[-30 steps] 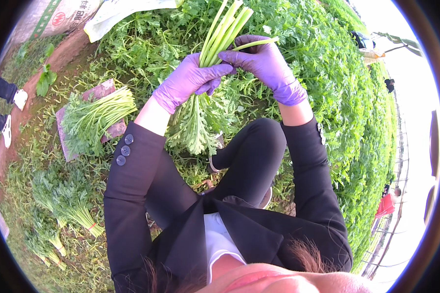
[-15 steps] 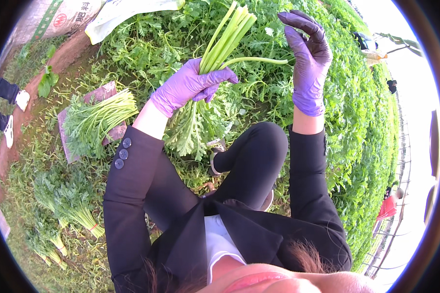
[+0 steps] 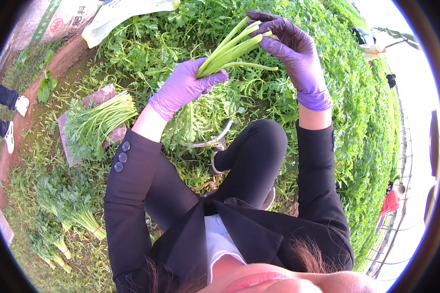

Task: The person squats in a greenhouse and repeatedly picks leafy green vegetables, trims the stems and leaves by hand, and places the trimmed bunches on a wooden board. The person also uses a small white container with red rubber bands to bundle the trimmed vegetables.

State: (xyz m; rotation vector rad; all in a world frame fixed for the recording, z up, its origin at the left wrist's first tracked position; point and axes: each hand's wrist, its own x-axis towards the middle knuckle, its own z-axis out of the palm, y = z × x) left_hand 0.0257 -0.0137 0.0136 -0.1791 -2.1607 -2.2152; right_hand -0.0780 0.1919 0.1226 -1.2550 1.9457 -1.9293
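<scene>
Both my hands wear purple gloves. Left hand [image 3: 185,88] closed around a bunch of green stalks [image 3: 232,52], bare ends tilting up and to the right, leafy end below the fist. Right hand [image 3: 293,53] half-curled at the stalk ends, fingers and thumb partly apart; can't tell if it grips. One thin stalk sticks out sideways, below the right hand. Bunch is above my bent knee [image 3: 259,146], over leafy ground. Left of it: loose pile of cut greens [image 3: 102,119] on a pinkish board [image 3: 100,94]. Lower left: bundled greens [image 3: 76,202], one with a red band [image 3: 97,228]. Far left, another person's white shoes [image 3: 21,105]. Right side: dense growing greens [image 3: 349,141].
</scene>
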